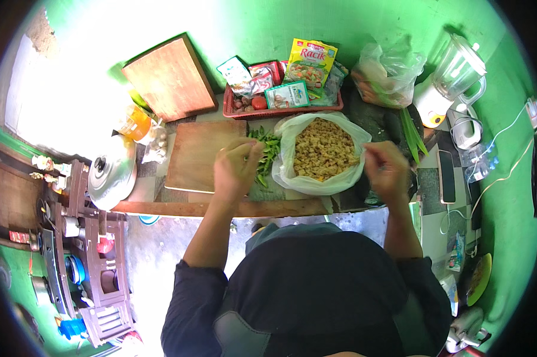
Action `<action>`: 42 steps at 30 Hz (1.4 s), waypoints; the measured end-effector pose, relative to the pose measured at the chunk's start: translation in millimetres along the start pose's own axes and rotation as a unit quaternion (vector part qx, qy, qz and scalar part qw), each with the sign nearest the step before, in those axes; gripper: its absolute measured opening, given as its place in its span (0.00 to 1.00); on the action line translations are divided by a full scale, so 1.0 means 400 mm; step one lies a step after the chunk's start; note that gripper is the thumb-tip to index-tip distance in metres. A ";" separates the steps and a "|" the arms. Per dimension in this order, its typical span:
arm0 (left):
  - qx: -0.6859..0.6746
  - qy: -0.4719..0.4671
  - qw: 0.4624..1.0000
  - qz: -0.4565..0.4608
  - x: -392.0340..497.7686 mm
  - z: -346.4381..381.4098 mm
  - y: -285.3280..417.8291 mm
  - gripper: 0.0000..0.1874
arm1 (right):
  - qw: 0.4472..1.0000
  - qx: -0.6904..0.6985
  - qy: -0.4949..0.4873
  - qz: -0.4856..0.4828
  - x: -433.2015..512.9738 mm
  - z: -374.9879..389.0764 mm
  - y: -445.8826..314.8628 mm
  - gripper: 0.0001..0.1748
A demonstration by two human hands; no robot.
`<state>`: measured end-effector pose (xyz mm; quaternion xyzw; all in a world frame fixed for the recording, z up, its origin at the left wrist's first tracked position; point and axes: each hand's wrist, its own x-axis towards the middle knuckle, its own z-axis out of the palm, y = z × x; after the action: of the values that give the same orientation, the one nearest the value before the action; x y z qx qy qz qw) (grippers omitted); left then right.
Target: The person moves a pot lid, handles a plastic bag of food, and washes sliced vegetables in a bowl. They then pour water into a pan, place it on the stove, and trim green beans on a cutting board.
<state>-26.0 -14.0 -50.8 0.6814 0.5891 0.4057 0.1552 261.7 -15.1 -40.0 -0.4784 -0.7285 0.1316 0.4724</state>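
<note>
A white plastic bag [282,172] stands with its mouth spread wide on the counter. Inside it is a heap of brownish-yellow crumbly food [324,149]. My left hand [237,167] hovers above the right edge of a wooden cutting board [197,154], its fingers curled together; whether anything small is in them I cannot tell. Green chilies [264,167] lie between the board and the bag, partly behind that hand. At the bag's right rim is my right hand [388,172], fingers bent and slightly blurred. Whether it pinches the plastic is unclear.
Behind stands a red basket [281,114] of seasoning packets, a tomato and shallots. A second board [170,80] leans on the wall. A blender [456,71], a hand mixer [466,127] and a phone [447,176] are at right; a lidded pot [112,172] and garlic bag [155,145] at left.
</note>
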 end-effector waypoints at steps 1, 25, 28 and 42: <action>0.003 0.008 1.000 -0.009 -0.007 -0.025 -0.024 0.09 | 0.998 0.032 -0.043 -0.016 0.013 0.057 -0.022 0.09; -0.325 -0.223 0.919 0.001 0.087 -0.095 -0.200 0.11 | 0.988 0.021 -0.056 0.145 0.056 0.423 -0.220 0.10; -0.421 -0.270 0.859 -0.106 0.069 -0.070 -0.210 0.12 | 0.972 0.162 -0.034 0.166 0.052 0.464 -0.235 0.06; -0.191 -0.318 0.926 0.075 0.056 -0.100 -0.259 0.07 | 0.835 0.449 -0.052 0.313 0.007 0.520 -0.151 0.13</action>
<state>-126.1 22.7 -88.8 0.7742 0.3675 0.2831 0.4305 57.5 10.7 -107.8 -0.4083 -0.4245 0.6099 0.5303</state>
